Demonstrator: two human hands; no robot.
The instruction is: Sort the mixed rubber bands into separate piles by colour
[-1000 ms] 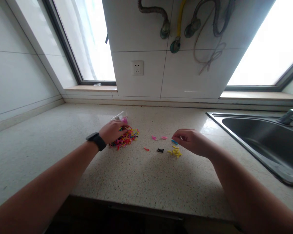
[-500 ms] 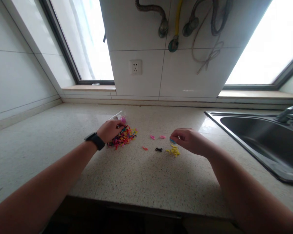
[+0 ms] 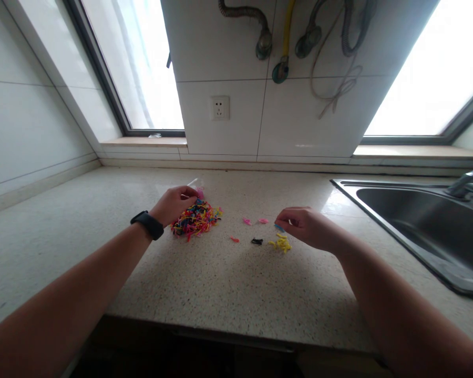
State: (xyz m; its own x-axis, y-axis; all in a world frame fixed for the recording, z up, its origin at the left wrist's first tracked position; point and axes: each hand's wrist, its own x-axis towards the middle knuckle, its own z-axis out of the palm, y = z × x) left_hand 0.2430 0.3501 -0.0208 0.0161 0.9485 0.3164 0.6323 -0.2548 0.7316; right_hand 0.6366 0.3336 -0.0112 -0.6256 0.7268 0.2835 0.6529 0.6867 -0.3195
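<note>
A heap of small rubber bands (image 3: 197, 219) in many colours lies on the speckled countertop (image 3: 220, 283). Above its back edge is my left hand (image 3: 177, 203), wearing a black watch, with thumb and fingers pinched together; whatever they hold is too small to make out. My right hand (image 3: 297, 221) rests with closed fingertips at a little group of blue bands (image 3: 279, 227), partly covering them. Nearby lie yellow bands (image 3: 281, 243), black bands (image 3: 257, 241), a red-orange band (image 3: 234, 239) and two pink clusters, the left pink cluster (image 3: 247, 221) and the right pink cluster (image 3: 263, 221).
Behind the heap lies a clear plastic bag (image 3: 195, 182) with something pink (image 3: 200, 193) by it. A steel sink (image 3: 413, 226) with a tap (image 3: 471, 181) is set into the counter at right. A wall socket (image 3: 219, 108) and hose fittings (image 3: 280, 71) are on the tiled wall.
My left hand has lifted out of the heap and drawn slightly back and left, uncovering more bands. The right hand stays at the blue bands. The view shifted slightly.
</note>
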